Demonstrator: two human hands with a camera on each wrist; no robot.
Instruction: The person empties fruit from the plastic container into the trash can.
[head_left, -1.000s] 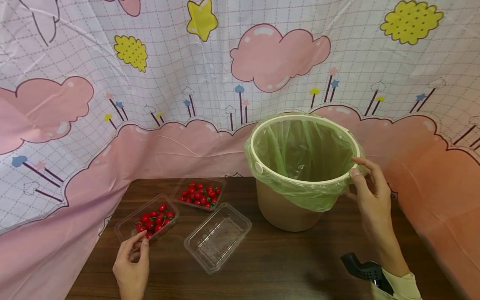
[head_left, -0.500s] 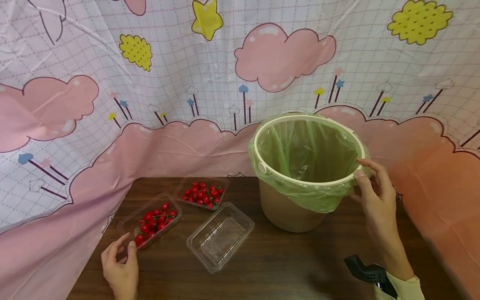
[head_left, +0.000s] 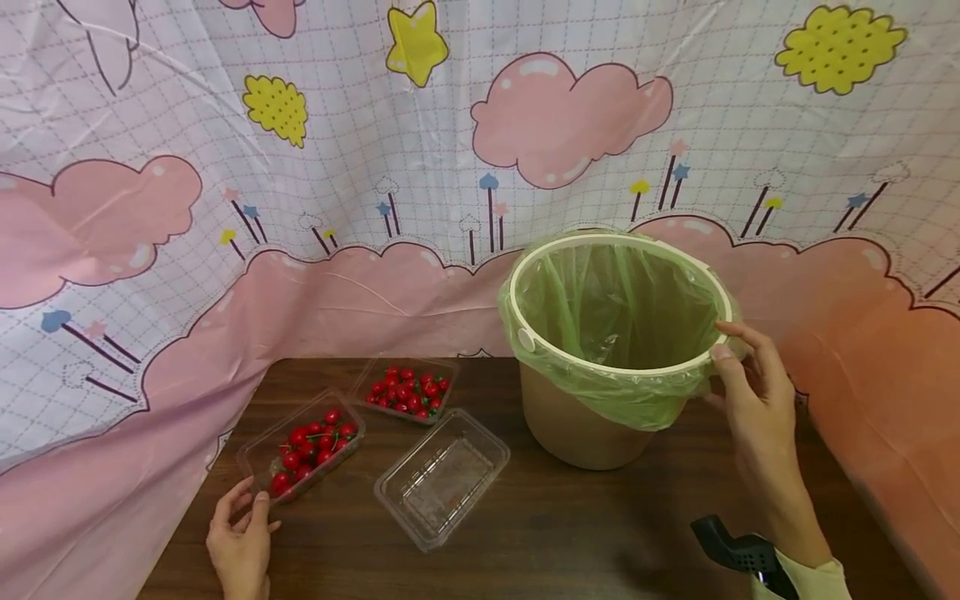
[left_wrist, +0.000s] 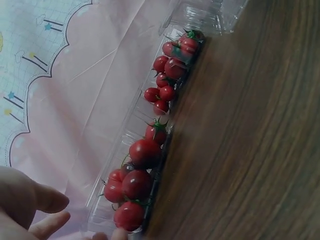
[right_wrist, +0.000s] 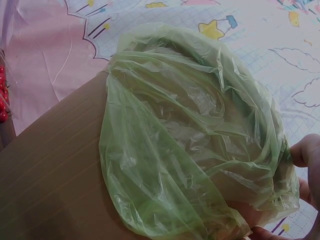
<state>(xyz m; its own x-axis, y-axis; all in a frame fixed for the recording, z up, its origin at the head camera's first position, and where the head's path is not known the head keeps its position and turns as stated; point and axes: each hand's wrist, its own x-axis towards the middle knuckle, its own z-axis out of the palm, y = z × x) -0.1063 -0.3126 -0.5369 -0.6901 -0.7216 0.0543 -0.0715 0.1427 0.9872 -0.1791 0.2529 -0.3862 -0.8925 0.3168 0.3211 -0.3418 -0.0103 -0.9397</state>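
Observation:
My left hand (head_left: pixel 242 542), fingers loosely bent, is at the near corner of a clear plastic container (head_left: pixel 257 457) holding red cherry tomatoes (head_left: pixel 306 446). Its fingertips are right at the container's edge, and nothing shows between them. The left wrist view has the tomatoes (left_wrist: pixel 137 185) close up, green stems on some. At the right, my right hand (head_left: pixel 761 408) pinches the cream rim ring of a tan trash can (head_left: pixel 573 421) between thumb and fingers. A green trash bag (head_left: pixel 618 398) lines the can and folds over its outside. In the right wrist view the bag (right_wrist: pixel 150 165) hangs in creases.
A second clear container (head_left: pixel 450 371) with cherry tomatoes stands behind the first. Between it and the can lies another clear container (head_left: pixel 442 487) without tomatoes. All stand on a dark wooden table (head_left: pixel 555 533). A patterned cloth (head_left: pixel 360 300) encloses the back and sides.
My left hand has moved left and toward me, from over the near tomatoes to the container's corner. My right hand stays on the rim. The head view has shifted slightly.

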